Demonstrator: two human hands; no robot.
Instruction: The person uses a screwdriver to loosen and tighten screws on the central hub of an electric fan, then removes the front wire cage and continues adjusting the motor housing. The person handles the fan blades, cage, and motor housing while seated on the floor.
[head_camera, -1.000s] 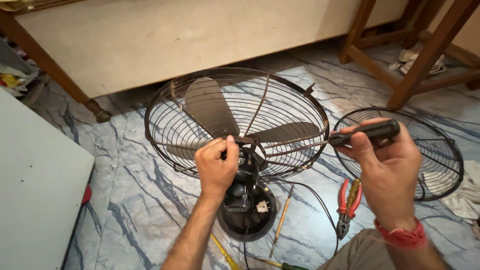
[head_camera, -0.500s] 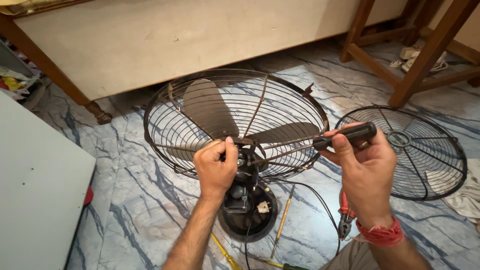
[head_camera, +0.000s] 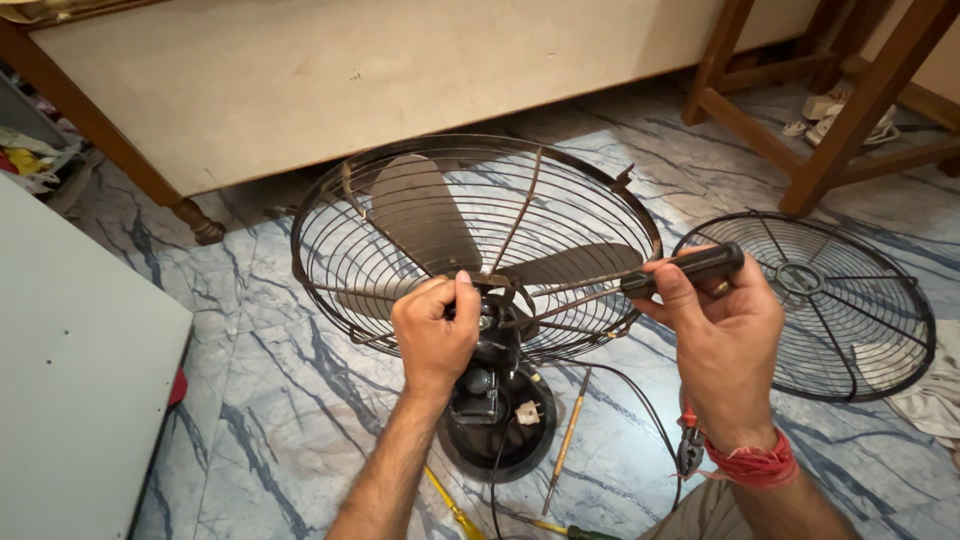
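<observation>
A dark table fan lies on the marble floor, its rear wire guard (head_camera: 470, 190) and brown blades (head_camera: 425, 215) facing up. My left hand (head_camera: 435, 330) is closed around the fan's motor neck (head_camera: 495, 335), just above the round black base (head_camera: 500, 420). My right hand (head_camera: 725, 335) grips the black handle of a screwdriver (head_camera: 690, 268). Its shaft runs left and down toward the hub next to my left hand. The detached front guard (head_camera: 810, 305) lies flat on the floor to the right, partly behind my right hand.
Red-handled pliers (head_camera: 690, 445), a thin wooden-handled tool (head_camera: 567, 440) and a yellow-handled screwdriver (head_camera: 445, 500) lie on the floor near the base. A wooden bed frame with a turned leg (head_camera: 195, 225) runs along the back. Wooden chair legs (head_camera: 850, 120) stand at right, a grey panel (head_camera: 80, 370) at left.
My right hand has carried the screwdriver left, closer to the hub. The left hand has stayed on the motor neck. The view has shifted slightly.
</observation>
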